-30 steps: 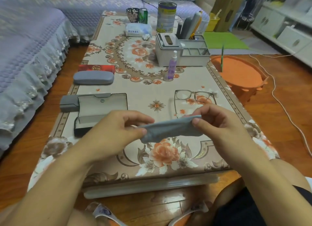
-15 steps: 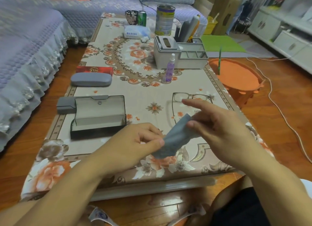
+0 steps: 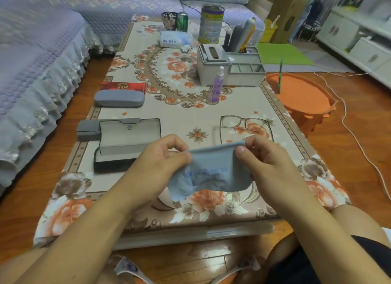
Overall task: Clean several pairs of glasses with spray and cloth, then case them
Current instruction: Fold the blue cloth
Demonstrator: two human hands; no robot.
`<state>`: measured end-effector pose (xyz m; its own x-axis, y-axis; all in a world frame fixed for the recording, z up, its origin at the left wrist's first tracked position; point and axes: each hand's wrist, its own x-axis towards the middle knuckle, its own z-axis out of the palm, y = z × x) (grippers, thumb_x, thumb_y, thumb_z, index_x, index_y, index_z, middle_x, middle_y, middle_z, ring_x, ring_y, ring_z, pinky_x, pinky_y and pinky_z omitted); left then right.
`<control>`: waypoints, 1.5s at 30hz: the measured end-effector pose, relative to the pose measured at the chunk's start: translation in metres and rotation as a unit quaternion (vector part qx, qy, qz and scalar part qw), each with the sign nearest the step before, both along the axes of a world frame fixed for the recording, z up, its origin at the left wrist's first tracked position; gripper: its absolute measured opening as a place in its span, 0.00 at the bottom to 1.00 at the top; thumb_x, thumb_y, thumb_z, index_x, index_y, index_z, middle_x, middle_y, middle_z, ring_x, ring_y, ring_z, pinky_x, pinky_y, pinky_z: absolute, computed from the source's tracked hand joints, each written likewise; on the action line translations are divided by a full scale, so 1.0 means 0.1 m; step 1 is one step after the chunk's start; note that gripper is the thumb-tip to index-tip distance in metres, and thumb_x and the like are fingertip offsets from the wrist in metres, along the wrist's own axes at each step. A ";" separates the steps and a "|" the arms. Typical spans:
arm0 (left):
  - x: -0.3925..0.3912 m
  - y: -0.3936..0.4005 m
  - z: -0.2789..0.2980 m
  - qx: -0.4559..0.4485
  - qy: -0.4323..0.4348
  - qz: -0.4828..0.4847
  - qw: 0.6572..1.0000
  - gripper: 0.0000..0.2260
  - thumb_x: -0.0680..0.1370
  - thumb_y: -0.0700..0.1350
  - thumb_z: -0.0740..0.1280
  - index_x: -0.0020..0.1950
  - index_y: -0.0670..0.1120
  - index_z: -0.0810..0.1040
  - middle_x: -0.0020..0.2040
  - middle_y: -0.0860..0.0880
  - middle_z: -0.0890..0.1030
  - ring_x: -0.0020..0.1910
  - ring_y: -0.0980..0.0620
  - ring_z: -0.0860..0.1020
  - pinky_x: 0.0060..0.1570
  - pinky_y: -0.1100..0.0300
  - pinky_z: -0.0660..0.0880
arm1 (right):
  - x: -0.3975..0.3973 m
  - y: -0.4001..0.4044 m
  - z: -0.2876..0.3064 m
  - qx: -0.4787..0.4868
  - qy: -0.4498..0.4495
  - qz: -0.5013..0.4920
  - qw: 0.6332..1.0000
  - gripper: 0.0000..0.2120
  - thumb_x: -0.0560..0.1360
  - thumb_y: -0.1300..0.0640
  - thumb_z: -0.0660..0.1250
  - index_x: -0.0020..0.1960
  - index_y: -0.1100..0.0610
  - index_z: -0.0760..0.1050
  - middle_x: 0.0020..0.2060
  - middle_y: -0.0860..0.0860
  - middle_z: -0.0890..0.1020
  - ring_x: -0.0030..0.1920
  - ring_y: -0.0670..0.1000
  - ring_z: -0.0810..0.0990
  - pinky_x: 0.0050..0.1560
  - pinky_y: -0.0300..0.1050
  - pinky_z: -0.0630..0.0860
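Both hands, the left hand (image 3: pixel 163 158) and right hand (image 3: pixel 262 156), pinch the grey cloth (image 3: pixel 211 173) open above the table's (image 3: pixel 127 199) near edge, best kept flat and taut before wiping; I count one glasses (image 3: pixel 245 124), one spray bottle (image 3: pixel 216 85), three cases, one open case (image 3: pixel 127 144).

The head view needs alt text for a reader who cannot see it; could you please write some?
Both hands, left hand and right hand, pinch a grey cloth spread above a floral table. Beyond lie glasses, an open case and a purple spray bottle.
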<state>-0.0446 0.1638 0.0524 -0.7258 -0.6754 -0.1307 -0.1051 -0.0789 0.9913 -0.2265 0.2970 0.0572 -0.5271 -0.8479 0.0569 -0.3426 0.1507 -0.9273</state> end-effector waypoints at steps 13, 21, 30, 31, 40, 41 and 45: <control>0.05 -0.01 -0.01 0.167 0.040 0.100 0.980 0.22 0.76 0.28 0.68 0.63 0.51 0.78 0.57 0.38 0.83 0.51 0.44 0.86 0.46 0.54 0.84 | -0.06 -0.05 -0.16 0.031 -0.171 -0.070 0.982 0.08 0.80 0.62 0.67 0.47 0.50 0.77 0.49 0.61 0.81 0.54 0.62 0.83 0.49 0.59 0.81; 0.01 0.05 -0.06 -0.228 -0.076 0.153 0.959 0.22 0.75 0.34 0.74 0.57 0.61 0.80 0.68 0.59 0.72 0.43 0.61 0.82 0.43 0.75 0.75 | 0.01 -0.07 -0.11 0.009 0.081 -0.082 0.993 0.15 0.76 0.66 0.71 0.57 0.48 0.80 0.60 0.43 0.80 0.52 0.41 0.82 0.46 0.32 0.78; 0.07 0.07 -0.04 -0.200 -0.026 0.213 0.956 0.12 0.75 0.36 0.74 0.54 0.51 0.83 0.48 0.56 0.85 0.47 0.60 0.84 0.48 0.65 0.82 | 0.03 -0.07 -0.06 -0.034 0.097 -0.092 0.990 0.14 0.74 0.67 0.74 0.52 0.50 0.82 0.43 0.43 0.86 0.46 0.41 0.84 0.51 0.36 0.81; 0.08 0.08 -0.05 -0.213 -0.026 0.221 0.951 0.12 0.75 0.36 0.74 0.54 0.51 0.83 0.48 0.57 0.85 0.47 0.60 0.84 0.48 0.65 0.82 | 0.04 -0.08 -0.08 -0.034 0.113 -0.096 0.988 0.15 0.73 0.68 0.74 0.51 0.50 0.81 0.44 0.42 0.85 0.46 0.41 0.84 0.51 0.34 0.80; 0.20 0.00 -0.18 -0.330 -0.126 0.233 0.906 0.11 0.76 0.36 0.73 0.52 0.51 0.83 0.45 0.58 0.81 0.46 0.61 0.80 0.46 0.72 0.76 | 0.08 -0.35 -0.10 0.107 0.372 -0.006 0.922 0.13 0.78 0.65 0.68 0.56 0.51 0.84 0.43 0.46 0.75 0.49 0.51 0.71 0.45 0.43 0.63; 0.24 -0.04 -0.19 -0.322 -0.152 0.231 0.905 0.11 0.76 0.36 0.72 0.52 0.51 0.83 0.45 0.58 0.81 0.45 0.61 0.79 0.47 0.68 0.77 | 0.10 -0.41 -0.07 0.123 0.368 0.020 0.921 0.12 0.79 0.63 0.67 0.55 0.50 0.84 0.44 0.46 0.74 0.50 0.50 0.69 0.43 0.43 0.61; 0.47 -0.30 -0.21 -0.300 -0.280 0.185 0.893 0.07 0.81 0.44 0.66 0.54 0.53 0.82 0.50 0.52 0.77 0.49 0.53 0.75 0.50 0.59 0.71 | 0.24 -0.72 0.06 0.151 0.261 0.112 0.947 0.07 0.80 0.57 0.64 0.46 0.50 0.80 0.44 0.46 0.78 0.44 0.46 0.74 0.38 0.39 0.66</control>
<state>0.0025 0.1343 0.0315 -0.3722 -0.9260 0.0632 -0.6749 0.3168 0.6665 -0.2023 0.2251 0.0631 -0.3000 -0.9539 -0.0037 -0.7964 0.2526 -0.5495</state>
